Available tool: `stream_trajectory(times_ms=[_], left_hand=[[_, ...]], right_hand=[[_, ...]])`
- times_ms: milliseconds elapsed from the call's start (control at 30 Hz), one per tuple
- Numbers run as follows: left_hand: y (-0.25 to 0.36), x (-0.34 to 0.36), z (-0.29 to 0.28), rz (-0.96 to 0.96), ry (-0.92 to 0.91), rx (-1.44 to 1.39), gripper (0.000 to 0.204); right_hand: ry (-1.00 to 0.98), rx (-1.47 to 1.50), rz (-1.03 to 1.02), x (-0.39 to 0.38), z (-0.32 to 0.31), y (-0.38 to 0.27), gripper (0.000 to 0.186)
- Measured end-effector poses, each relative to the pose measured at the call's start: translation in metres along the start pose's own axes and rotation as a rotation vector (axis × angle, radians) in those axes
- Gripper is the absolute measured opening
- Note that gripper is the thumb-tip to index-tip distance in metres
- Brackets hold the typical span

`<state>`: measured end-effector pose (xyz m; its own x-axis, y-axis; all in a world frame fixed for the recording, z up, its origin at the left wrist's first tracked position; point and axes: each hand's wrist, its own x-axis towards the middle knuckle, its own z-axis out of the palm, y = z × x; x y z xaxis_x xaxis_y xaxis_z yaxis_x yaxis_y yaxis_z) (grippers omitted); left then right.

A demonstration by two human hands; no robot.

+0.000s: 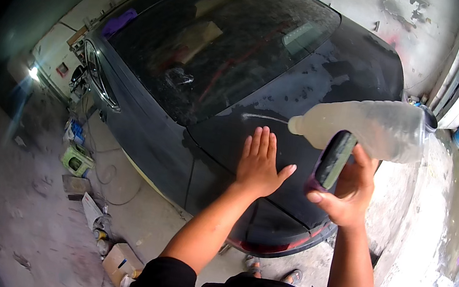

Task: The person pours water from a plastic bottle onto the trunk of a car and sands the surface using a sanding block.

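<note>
My left hand (261, 163) lies open with fingers extended on the dark trunk lid (222, 148) of a car. My right hand (348, 192) grips a dark rectangular block (334, 160) with a purple edge, and appears to hold a large cloudy plastic bottle (382, 128) as well; the fingers behind the block are partly hidden. The bottle is tilted sideways above the trunk, and a thin stream of liquid runs leftward from its narrow end toward dull, wet-patched bodywork.
The rear window (209, 44) has a purple cloth (120, 21) at its left side. A green container (78, 160), a cardboard box (120, 264) and a hose lie on the floor at left. A wall (416, 29) stands behind; clutter fills the far right.
</note>
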<state>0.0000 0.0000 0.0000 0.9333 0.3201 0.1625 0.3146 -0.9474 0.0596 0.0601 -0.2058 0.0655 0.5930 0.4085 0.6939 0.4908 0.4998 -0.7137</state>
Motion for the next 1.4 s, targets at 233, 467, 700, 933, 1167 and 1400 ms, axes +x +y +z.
stream_trajectory(times_ms=[233,467,700,933,1167,1400], left_hand=[[-0.094,0.018,-0.019,-0.294,0.066,0.089,0.096],[-0.027,0.139,0.002,-0.054,0.001,0.036,0.098],[-0.006,0.172,-0.004,0.030,-0.050,0.028,0.095],[-0.119,0.016,-0.019,0.120,0.071,0.052,0.085],[-0.158,-0.035,-0.021,-0.078,0.115,0.105,0.090],[-0.047,0.086,-0.010,0.081,-0.061,0.052,0.092]], right_hand=[[0.033,-0.178,-0.143,0.020,-0.002,0.007,0.102],[0.122,-0.268,-0.092,0.015,-0.027,0.001,0.104],[0.080,-0.398,-0.061,0.005,-0.039,-0.008,0.108],[-0.005,-0.427,-0.070,0.000,-0.046,-0.008,0.103],[-0.033,-0.412,-0.135,0.005,-0.038,-0.007,0.101],[0.158,-0.577,-0.064,-0.015,-0.066,-0.014,0.096]])
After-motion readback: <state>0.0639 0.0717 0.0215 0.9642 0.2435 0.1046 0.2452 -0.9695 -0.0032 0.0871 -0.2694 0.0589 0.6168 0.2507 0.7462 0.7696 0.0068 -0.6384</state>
